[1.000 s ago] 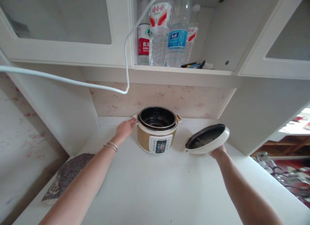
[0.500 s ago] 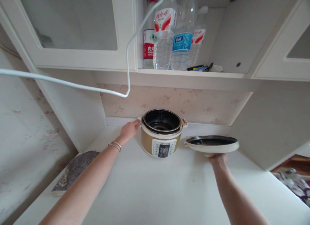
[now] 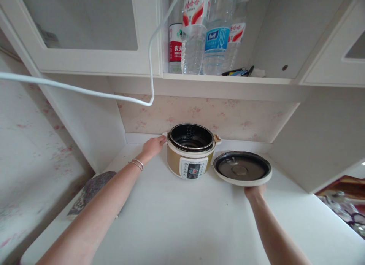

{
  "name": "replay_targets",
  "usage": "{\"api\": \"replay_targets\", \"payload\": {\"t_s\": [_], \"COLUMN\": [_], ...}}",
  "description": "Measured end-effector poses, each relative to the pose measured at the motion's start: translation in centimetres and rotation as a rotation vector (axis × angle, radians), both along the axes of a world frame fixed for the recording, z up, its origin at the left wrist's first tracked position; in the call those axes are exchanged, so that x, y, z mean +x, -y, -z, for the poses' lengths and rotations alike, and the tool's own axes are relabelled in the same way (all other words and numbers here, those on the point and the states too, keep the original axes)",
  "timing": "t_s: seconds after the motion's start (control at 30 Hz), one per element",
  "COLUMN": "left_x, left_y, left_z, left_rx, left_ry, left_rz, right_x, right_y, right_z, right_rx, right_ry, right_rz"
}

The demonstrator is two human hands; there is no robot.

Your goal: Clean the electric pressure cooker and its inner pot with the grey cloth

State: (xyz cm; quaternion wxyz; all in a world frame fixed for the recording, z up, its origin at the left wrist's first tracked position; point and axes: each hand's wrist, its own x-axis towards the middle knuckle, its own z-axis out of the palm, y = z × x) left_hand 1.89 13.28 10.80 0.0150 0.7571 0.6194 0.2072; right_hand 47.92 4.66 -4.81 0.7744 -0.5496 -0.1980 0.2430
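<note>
An electric pressure cooker (image 3: 174, 161) with a gold body and a front control panel stands uncovered on the white counter. Its dark inner pot (image 3: 191, 137) shows measuring marks inside. My left hand (image 3: 154, 145) is closed on the cooker's left side handle. To the right of the cooker, the lid (image 3: 242, 168) is upside down, its dark underside facing up and tilted toward me. My right hand (image 3: 254, 191) is under the lid, gripping it from below; most of the fingers are hidden by it.
Overhead, an open cabinet shelf (image 3: 228, 78) holds several plastic bottles (image 3: 216, 40). A white cable (image 3: 114, 97) hangs across the left in front of the cabinet. A grey patterned item (image 3: 92, 191) lies at the counter's left. Side panels (image 3: 310, 132) bound the counter (image 3: 182, 227).
The lid has moved down and slightly left, and its underside has tipped toward me. My left hand stays on the cooker handle. The camera view has shifted a little.
</note>
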Motion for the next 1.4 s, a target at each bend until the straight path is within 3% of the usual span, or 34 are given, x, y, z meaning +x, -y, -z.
{"api": "replay_targets", "payload": {"t_s": [0.1, 0.2, 0.37, 0.6, 0.73, 0.93, 1.03, 1.2, 1.4], "left_x": [-0.1, -0.1, 0.8, 4.8, 5.4, 5.5, 5.9, 5.6, 5.5], "left_y": [-0.1, -0.4, -1.7, -3.0, -3.7, -4.4, -4.5, -4.9, -5.9], "left_z": [-0.4, -1.1, -3.1, -4.7, -5.0, -5.2, -5.5, -5.9, -4.5], "left_rx": [-0.001, -0.033, -0.075, -0.274, -0.351, -0.493, -0.53, -0.635, -0.637], "left_ry": [-0.037, -0.067, -0.04, 0.11, 0.111, 0.585, 0.712, 0.945, 1.228], "left_rz": [0.004, 0.029, 0.012, -0.07, -0.091, -0.079, -0.061, -0.001, 0.043], "right_x": [0.5, 1.6, 2.1, -0.5, -1.2, -1.4, -1.2, -0.3, -0.2], "right_y": [1.0, 2.1, 4.8, 9.2, 10.5, 10.0, 9.7, 9.6, 8.5], "right_z": [0.5, 0.4, -0.3, -0.3, -1.1, -3.5, -4.0, -3.5, -3.0], "right_rx": [0.005, -0.073, -0.074, -0.12, -0.05, -0.152, -0.195, -0.254, -0.257], "right_ry": [-0.05, 0.007, -0.099, -0.222, -0.247, -0.169, -0.147, -0.174, -0.168], "right_rz": [0.164, 0.077, -0.068, -0.007, 0.023, -0.107, -0.138, -0.198, -0.238]}}
